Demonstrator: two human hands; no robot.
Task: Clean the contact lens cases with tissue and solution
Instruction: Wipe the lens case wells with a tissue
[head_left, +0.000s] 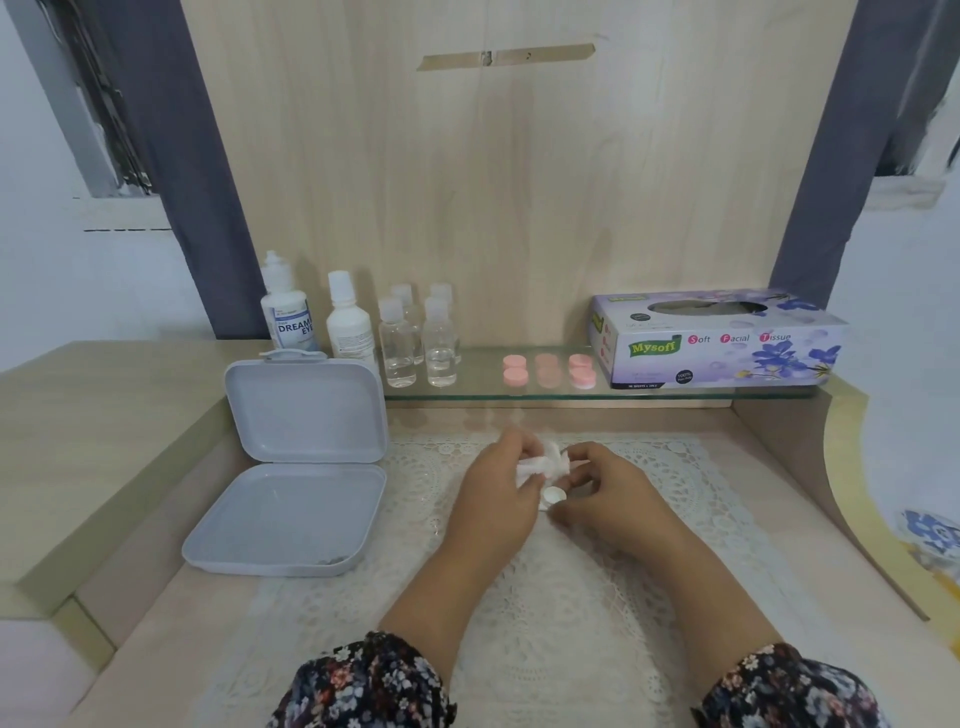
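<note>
Your left hand (498, 488) grips crumpled tissue (540, 464); your right hand (602, 499) pinches a white lens case (552, 496), round face up, between both.

The person wears dark sleeves with lots of little pink, white and blue flowers on them, one on the left sleeve (363, 680) and one on the right sleeve (789, 691).

Both hands cover most of a small white lens case (551, 497) and a crumpled tissue (540, 464). Small print on the solution bottle (287, 312) is unreadable.
</note>
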